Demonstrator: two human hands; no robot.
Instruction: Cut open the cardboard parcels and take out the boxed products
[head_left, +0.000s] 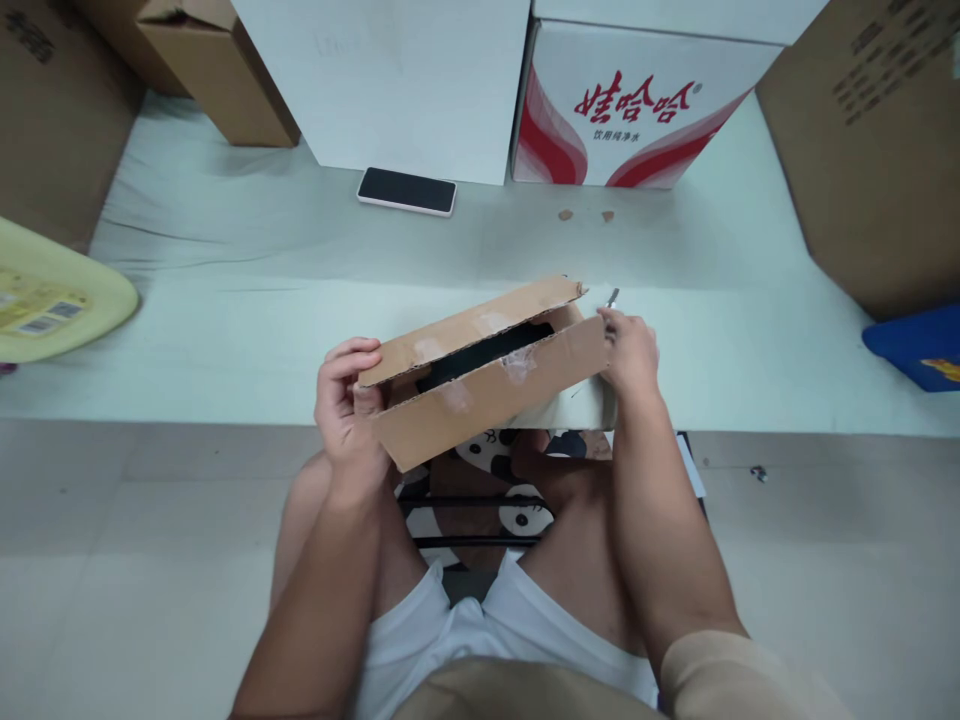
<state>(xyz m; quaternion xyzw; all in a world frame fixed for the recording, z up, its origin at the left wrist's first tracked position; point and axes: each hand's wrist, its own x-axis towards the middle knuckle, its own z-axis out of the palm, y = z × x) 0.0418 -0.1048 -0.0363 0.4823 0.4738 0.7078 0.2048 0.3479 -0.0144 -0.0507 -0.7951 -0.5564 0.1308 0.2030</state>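
I hold a flat brown cardboard box [487, 385] over my lap. Its top flaps are slightly parted along the middle seam, showing something dark inside, and clear tape remnants cling to the cardboard. My left hand [343, 405] is closed round the box's left end, thumb on the top flap. My right hand [630, 350] is closed at the box's right end, and a small metal tip [613, 297] sticks up from its fingers; I cannot make out what tool it is.
A phone [406, 190] lies screen-up on the pale mat [225, 290] ahead. Behind it stand a white box [390, 80] and a red-and-white printed carton [630, 110]. Brown cartons [877, 140] flank both sides. A yellow-green object [52, 300] lies at left, a blue one [915, 345] at right.
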